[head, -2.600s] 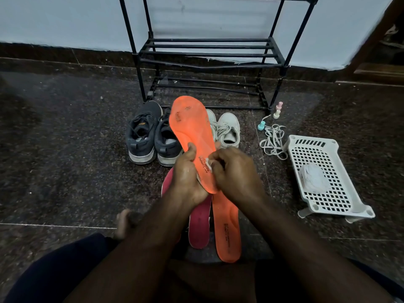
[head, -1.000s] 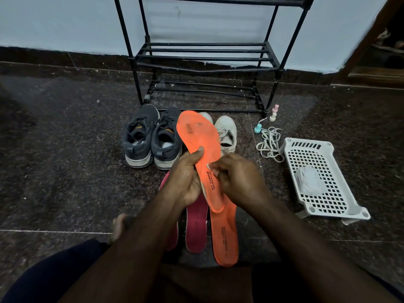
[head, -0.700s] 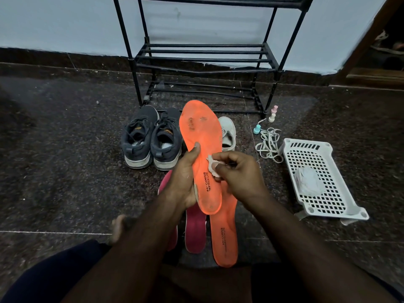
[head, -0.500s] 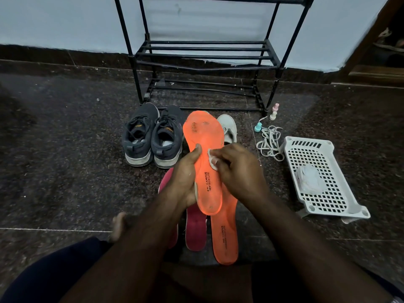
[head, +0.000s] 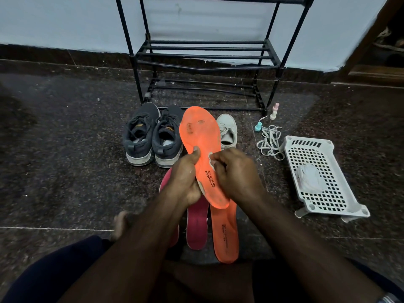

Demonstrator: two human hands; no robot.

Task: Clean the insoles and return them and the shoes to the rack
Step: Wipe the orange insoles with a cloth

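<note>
At four o'clock a white perforated basket point(head: 323, 178) holds a pale crumpled cloth point(head: 309, 179). At centre, the left hand point(head: 185, 178) grips the raised orange insole point(head: 202, 149), thumb curled over its face; the right hand point(head: 237, 173) pinches a small white wipe point(head: 211, 161) against it. The insole's toe is scuffed with dark smudges. Gray sneakers point(head: 153, 134) stand at eleven o'clock, before the black rack point(head: 205, 55).
</note>
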